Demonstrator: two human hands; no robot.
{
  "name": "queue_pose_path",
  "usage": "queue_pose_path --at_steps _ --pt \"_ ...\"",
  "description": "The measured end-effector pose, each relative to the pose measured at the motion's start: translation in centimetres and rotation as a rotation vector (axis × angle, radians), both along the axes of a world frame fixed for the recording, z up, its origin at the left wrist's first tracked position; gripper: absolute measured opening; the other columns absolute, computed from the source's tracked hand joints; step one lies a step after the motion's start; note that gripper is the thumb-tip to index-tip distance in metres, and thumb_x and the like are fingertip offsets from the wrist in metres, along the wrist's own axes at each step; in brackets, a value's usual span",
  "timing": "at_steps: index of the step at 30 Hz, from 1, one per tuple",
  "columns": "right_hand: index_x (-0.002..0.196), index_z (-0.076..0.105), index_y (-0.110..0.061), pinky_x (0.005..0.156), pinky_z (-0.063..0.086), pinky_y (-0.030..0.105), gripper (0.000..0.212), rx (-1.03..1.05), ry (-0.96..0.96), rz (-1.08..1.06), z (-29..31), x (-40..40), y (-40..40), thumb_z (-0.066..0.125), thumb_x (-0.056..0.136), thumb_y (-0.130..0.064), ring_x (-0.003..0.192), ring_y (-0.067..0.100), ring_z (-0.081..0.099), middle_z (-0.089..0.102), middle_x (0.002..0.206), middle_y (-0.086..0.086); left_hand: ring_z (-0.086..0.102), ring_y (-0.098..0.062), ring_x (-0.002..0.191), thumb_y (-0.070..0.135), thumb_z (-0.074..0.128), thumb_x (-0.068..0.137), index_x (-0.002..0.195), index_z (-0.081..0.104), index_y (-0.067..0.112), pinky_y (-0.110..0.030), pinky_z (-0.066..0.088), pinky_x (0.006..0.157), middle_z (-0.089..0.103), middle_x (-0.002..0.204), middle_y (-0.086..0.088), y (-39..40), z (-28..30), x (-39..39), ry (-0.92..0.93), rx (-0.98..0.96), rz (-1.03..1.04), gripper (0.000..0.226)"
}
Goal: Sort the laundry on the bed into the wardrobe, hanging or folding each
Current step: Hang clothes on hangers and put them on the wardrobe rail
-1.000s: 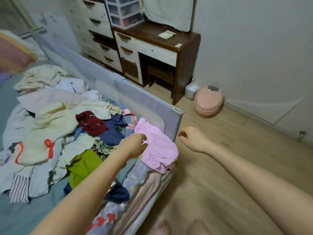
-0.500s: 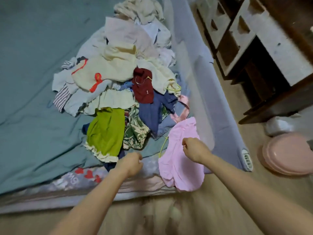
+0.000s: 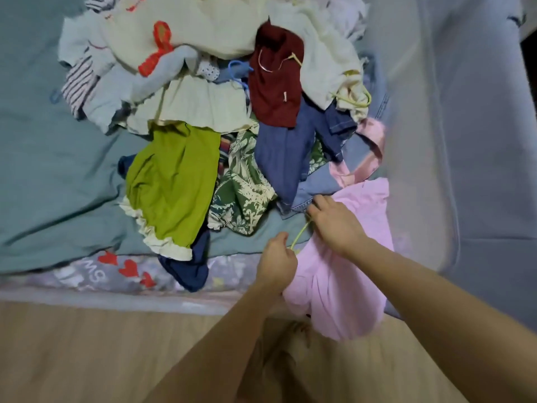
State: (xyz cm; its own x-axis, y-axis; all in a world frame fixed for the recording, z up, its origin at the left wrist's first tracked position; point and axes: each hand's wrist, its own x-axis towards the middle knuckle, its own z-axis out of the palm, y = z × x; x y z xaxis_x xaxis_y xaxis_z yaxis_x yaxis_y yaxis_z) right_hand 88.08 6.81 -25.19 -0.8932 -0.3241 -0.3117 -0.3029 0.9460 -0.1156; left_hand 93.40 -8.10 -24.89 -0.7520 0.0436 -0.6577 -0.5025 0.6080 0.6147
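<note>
A heap of laundry lies on the teal bed sheet (image 3: 43, 170). At the bed's near edge a pink garment (image 3: 343, 286) hangs over onto the floor side. A thin yellow-green hanger (image 3: 299, 235) pokes out of it. My left hand (image 3: 276, 264) is curled round the lower part of that hanger at the garment's left edge. My right hand (image 3: 334, 225) rests on top of the pink garment, fingers bent down onto the cloth near the hanger's upper end. Behind lie a lime green dress (image 3: 171, 184), a leaf-print piece (image 3: 241, 187), blue denim (image 3: 284, 158) and a maroon top (image 3: 276, 82).
A grey padded bed rail (image 3: 453, 141) runs along the right side of the bed. Wooden floor (image 3: 87, 350) lies below the mattress edge, with my feet partly visible. More hangers, blue (image 3: 238, 68) and yellow (image 3: 357, 97), sit tangled in the heap.
The view swung from the room down onto the bed. Both hands came down onto the pink garment; my left hand now grips its hanger and my right rests on the cloth.
</note>
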Motion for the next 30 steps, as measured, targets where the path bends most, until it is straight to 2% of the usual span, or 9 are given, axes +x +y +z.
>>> queue_pose_path --at_steps 4,7,9,11,15,20,25,28,30 --pt "0.078 0.064 -0.007 0.065 0.046 0.035 0.013 0.112 0.137 0.046 -1.1 -0.2 0.7 0.053 0.072 -0.010 0.078 0.032 0.059 0.057 0.085 0.015 0.050 -0.029 0.123 0.001 0.037 0.094 0.136 0.046 0.009 -0.036 0.039 0.103 0.053 0.135 -0.012 0.7 -2.2 1.3 -0.041 -0.026 -0.025 0.044" --pt "0.071 0.066 -0.013 0.074 0.035 0.038 0.010 0.134 0.184 0.084 -1.6 0.0 1.3 0.063 0.062 -0.013 0.071 0.029 0.058 0.057 0.073 0.009 0.054 -0.031 0.110 0.014 0.038 0.095 0.119 0.056 0.007 -0.040 0.041 0.095 0.060 0.116 -0.015 0.8 -3.0 3.0 0.022 0.022 -0.013 0.031" --pt "0.070 0.067 -0.014 0.080 0.027 0.040 0.006 0.049 0.161 0.059 -1.2 0.6 1.5 0.068 0.064 -0.013 0.072 0.030 0.059 0.058 0.070 0.007 0.054 -0.030 0.093 0.024 0.038 0.097 0.096 0.059 0.010 -0.037 0.040 0.079 0.059 0.093 -0.013 0.8 -2.5 4.0 0.105 0.091 0.018 0.025" --pt "0.072 0.067 -0.014 0.083 0.025 0.037 0.009 -0.085 0.188 -0.051 0.5 1.3 1.4 0.059 0.072 -0.018 0.076 0.031 0.059 0.058 0.071 0.006 0.053 -0.025 0.085 0.032 0.038 0.095 0.087 0.059 0.016 -0.033 0.036 0.073 0.058 0.086 -0.006 0.0 -0.9 4.4 0.200 0.135 0.090 0.028" --pt "0.080 0.071 -0.014 0.079 0.024 0.031 0.015 -0.395 0.194 -0.245 6.3 2.9 0.8 0.057 0.078 -0.019 0.082 0.029 0.057 0.062 0.078 0.002 0.055 -0.003 0.086 0.037 0.043 0.096 0.093 0.068 0.023 -0.021 0.040 0.077 0.061 0.090 0.003 -3.6 4.9 3.7 0.393 0.195 -0.025 0.029" --pt "0.089 0.072 -0.012 0.080 0.042 0.036 0.009 -0.637 0.134 -0.261 15.9 3.5 -0.1 0.064 0.087 -0.014 0.081 0.022 0.059 0.070 0.084 0.001 0.053 -0.002 0.088 0.024 0.048 0.098 0.089 0.069 0.018 -0.012 0.036 0.079 0.056 0.088 0.002 -8.6 13.3 1.9 0.556 0.188 -0.182 0.024" --pt "0.093 0.075 -0.009 0.078 0.048 0.028 0.011 -0.751 0.101 -0.259 22.3 3.4 -0.7 0.069 0.085 -0.006 0.081 0.014 0.063 0.072 0.089 0.000 0.052 -0.001 0.089 0.019 0.062 0.092 0.104 0.067 0.014 -0.015 0.040 0.082 0.057 0.098 0.006 -10.8 19.2 0.1 0.663 -0.064 -0.128 0.014" --pt "0.095 0.076 -0.011 0.081 0.051 0.033 0.013 -0.784 0.102 -0.235 24.6 3.6 -0.7 0.069 0.085 -0.008 0.085 0.014 0.065 0.069 0.089 -0.005 0.060 -0.015 0.083 0.022 0.068 0.086 0.086 0.069 0.014 -0.030 0.048 0.073 0.065 0.086 0.004 -11.8 21.8 -0.4 0.630 -0.257 0.031 0.008" --pt "0.095 0.076 -0.012 0.081 0.051 0.033 0.012 -0.793 0.111 -0.219 26.0 3.6 -0.8 0.069 0.085 -0.010 0.084 0.012 0.065 0.069 0.087 -0.008 0.062 -0.017 0.079 0.024 0.068 0.086 0.082 0.071 0.013 -0.027 0.044 0.067 0.066 0.079 0.003 -12.2 23.4 -0.8 0.598 -0.271 0.092 0.011"
